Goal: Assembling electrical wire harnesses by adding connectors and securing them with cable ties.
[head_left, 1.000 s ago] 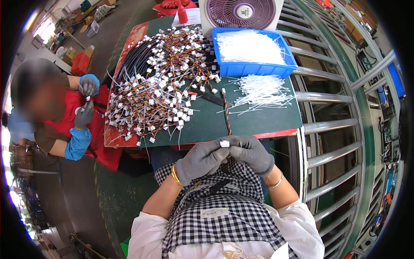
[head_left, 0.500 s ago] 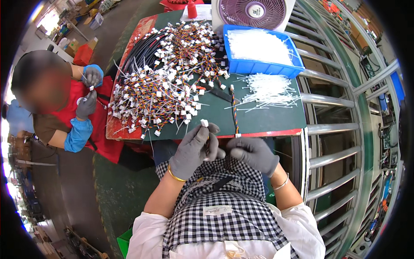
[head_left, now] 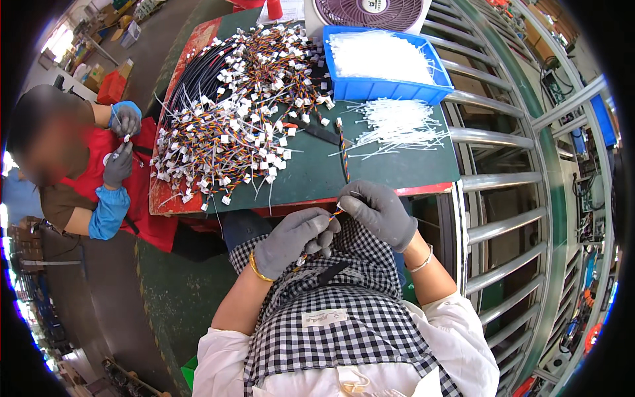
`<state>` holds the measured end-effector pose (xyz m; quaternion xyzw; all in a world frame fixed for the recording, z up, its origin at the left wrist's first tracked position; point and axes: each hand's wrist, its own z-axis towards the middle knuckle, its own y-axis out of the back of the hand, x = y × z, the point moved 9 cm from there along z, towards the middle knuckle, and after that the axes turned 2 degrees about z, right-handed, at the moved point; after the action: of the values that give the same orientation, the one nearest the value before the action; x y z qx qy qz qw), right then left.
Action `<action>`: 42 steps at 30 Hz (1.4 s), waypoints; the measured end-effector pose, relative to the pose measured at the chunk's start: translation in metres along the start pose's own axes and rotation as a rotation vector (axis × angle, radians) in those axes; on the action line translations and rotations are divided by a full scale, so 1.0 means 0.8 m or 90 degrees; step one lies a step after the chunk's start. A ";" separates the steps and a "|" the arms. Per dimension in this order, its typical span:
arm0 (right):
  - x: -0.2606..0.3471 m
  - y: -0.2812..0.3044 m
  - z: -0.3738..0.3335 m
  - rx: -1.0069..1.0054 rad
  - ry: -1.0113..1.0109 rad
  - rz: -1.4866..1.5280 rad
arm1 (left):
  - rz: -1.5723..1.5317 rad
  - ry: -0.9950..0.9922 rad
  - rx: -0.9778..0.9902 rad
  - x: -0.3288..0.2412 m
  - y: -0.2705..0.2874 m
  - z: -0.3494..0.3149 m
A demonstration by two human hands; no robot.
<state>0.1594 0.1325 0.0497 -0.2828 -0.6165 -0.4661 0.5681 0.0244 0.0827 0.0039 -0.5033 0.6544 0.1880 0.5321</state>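
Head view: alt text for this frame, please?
Two grey-gloved hands, left hand and right hand, hold a thin coloured wire bundle between them above a checked apron at a green table. The table carries a heap of wire harnesses, loose cable ties and a blue bin.

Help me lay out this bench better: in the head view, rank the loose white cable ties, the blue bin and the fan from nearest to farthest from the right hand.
From the right hand:
1. Loose white cable ties, spread on the green table just ahead, slightly right.
2. Blue bin, behind the ties, holding more of them.
3. Fan, at the table's far edge, beyond the bin.
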 end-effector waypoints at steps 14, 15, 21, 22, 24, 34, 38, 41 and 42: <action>-0.056 -0.007 -0.013 0.050 -0.243 0.141 | 0.322 -0.244 -0.194 -0.027 0.015 0.001; -0.057 -0.007 -0.014 0.050 -0.244 0.142 | 0.197 -0.110 -0.129 -0.007 0.017 0.005; -0.035 0.005 -0.015 0.009 -0.081 0.056 | -0.005 -0.008 -0.061 0.005 0.010 0.005; -0.006 0.009 -0.014 0.020 0.004 -0.026 | -0.006 -0.008 -0.063 0.000 0.010 0.004; 0.019 0.013 -0.014 0.030 0.090 -0.108 | -0.011 0.025 -0.043 -0.003 0.004 0.002; -0.001 -0.008 -0.017 0.051 0.139 -0.168 | 0.306 -0.265 -0.124 -0.023 0.005 0.004; -0.073 -0.055 -0.038 0.167 -0.403 0.480 | 0.751 -0.373 -0.312 -0.053 -0.014 -0.024; -0.075 -0.095 -0.049 0.295 -0.429 0.922 | 0.847 -0.454 -0.365 -0.058 -0.015 -0.025; -0.066 -0.096 -0.047 0.298 -0.430 0.920 | 0.828 -0.531 -0.391 -0.063 -0.014 -0.031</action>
<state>0.1184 0.0772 -0.0241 -0.6082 -0.5010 0.2640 0.5562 0.0177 0.0818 0.0606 -0.0367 0.4835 0.7993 0.3550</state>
